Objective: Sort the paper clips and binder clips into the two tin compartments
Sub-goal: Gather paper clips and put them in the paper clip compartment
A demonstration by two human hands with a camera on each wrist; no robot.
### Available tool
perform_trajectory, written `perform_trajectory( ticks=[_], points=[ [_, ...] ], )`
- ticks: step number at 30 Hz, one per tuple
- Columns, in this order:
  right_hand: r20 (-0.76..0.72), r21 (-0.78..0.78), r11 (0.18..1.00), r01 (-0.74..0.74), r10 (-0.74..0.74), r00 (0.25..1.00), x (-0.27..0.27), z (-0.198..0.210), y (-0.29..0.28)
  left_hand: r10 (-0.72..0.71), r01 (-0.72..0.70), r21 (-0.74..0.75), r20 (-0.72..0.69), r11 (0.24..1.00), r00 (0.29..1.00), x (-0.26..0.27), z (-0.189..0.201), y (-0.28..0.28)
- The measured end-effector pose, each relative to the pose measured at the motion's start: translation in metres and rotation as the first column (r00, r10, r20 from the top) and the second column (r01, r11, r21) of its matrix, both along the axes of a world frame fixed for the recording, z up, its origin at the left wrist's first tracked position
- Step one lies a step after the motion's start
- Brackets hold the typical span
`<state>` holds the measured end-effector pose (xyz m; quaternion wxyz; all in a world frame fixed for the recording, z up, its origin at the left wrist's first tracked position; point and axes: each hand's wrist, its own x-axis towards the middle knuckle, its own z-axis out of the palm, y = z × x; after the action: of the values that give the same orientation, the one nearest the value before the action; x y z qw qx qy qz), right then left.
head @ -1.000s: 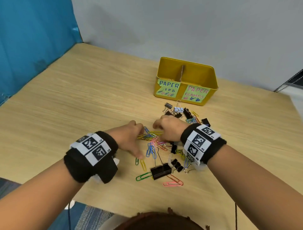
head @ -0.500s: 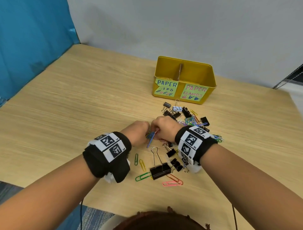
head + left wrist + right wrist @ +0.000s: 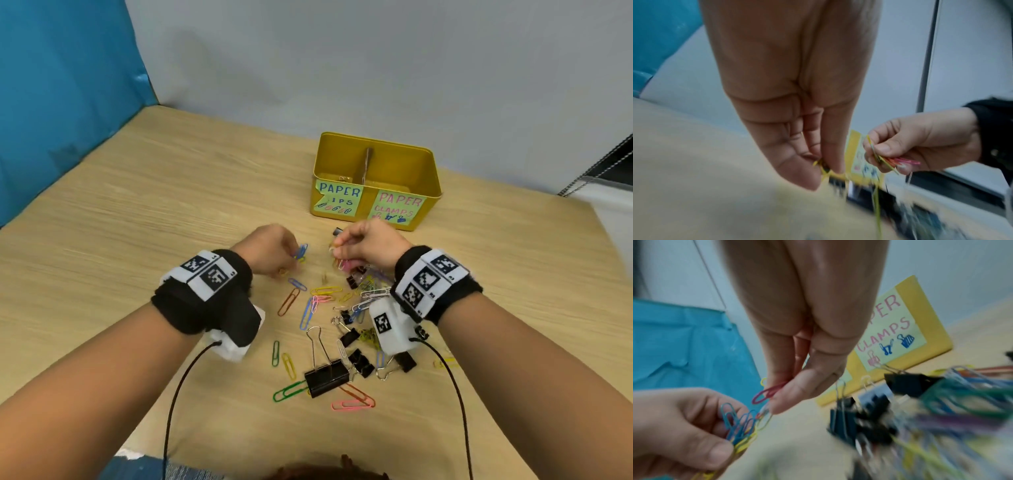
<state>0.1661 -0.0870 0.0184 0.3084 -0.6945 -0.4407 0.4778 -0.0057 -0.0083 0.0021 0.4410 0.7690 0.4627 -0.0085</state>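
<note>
Yellow sheet-metal tin (image 3: 424, 192) stands at the far side of the pale wood-grain worktop (image 3: 137, 240), split by a central divider. Compared with half a second ago, both hands have separated and risen off the pile; they were pressed together low over it.

Labels on the tin's front wall: left compartment "PAPER ...IPS" in blue with small clip drawings; right compartment "PAPER CLAMPS" in pink with binder-clip drawings.

Left hand (image 3: 270, 250): fingers (image 3: 694, 421) curled round a bunch of blue and yellow wire paper clips (image 3: 740, 426). Right hand (image 3: 373, 243): thumb and fingers (image 3: 885, 147) pinch a bunch of pink, orange and yellow wire paper clips (image 3: 898, 162). Both bunches are held above the worktop, just in front of the tin.

Loose coloured paper clips (image 3: 325, 291) and small black binder clips (image 3: 359, 363) lie scattered on the worktop between the wrists. One large black binder clip (image 3: 327, 377) with wire handles lies nearest the person, touching a green paper clip (image 3: 287, 390) and beside a pink paper clip (image 3: 352, 404).
</note>
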Motion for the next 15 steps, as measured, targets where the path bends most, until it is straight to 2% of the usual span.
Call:
perform_trajectory(
  ticks=[3, 6, 9, 11, 13, 15],
  points=[
    [-0.15, 0.128, 0.978, 0.165, -0.145, 0.978, 0.011, 0.03, 0.019, 0.101, -0.105, 0.007, 0.213, 0.994, 0.972, 0.017, 0.023, 0.022],
    [-0.166, 0.274, 0.911, 0.307, -0.269, 0.949, 0.023, 0.056, 0.048, 0.169, -0.21, 0.081, 0.352, 0.974, 0.92, 0.044, 0.053, 0.041],
    [0.029, 0.365, 0.852, 0.375, -0.413, 0.91, 0.033, 0.062, 0.081, 0.174, -0.262, 0.195, 0.379, 0.945, 0.909, 0.069, 0.073, 0.057],
    [0.159, 0.379, 0.848, 0.37, -0.453, 0.877, 0.035, 0.058, 0.098, 0.155, -0.261, 0.317, 0.323, 0.912, 0.934, 0.082, 0.076, 0.065],
    [0.267, 0.345, 0.883, 0.318, -0.417, 0.869, 0.035, 0.055, 0.105, 0.12, -0.221, 0.41, 0.258, 0.885, 0.959, 0.089, 0.078, 0.068],
    [0.333, 0.318, 0.914, 0.252, -0.356, 0.873, 0.032, 0.052, 0.102, 0.082, -0.176, 0.413, 0.236, 0.894, 0.968, 0.09, 0.077, 0.068]
  ],
)
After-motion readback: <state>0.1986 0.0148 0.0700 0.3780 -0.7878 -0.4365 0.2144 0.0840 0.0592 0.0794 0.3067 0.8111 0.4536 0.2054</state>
